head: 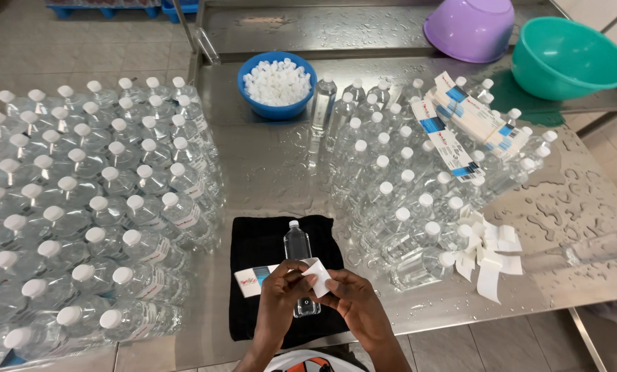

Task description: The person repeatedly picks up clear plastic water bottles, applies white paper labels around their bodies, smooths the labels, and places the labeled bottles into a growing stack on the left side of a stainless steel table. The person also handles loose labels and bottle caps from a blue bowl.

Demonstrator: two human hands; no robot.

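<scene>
Lower centre: left hand point(277, 300) and right hand point(359, 306) pinch a label point(264, 278) and its white backing point(317, 275) over the clear bottle point(299, 265) lying on the black cloth point(253, 241). Peeling appears underway; applying it will demand square alignment. Beyond, capped bottles point(88, 207) crowd the left, and a blue bowl of caps point(277, 84) sits upper centre.
</scene>
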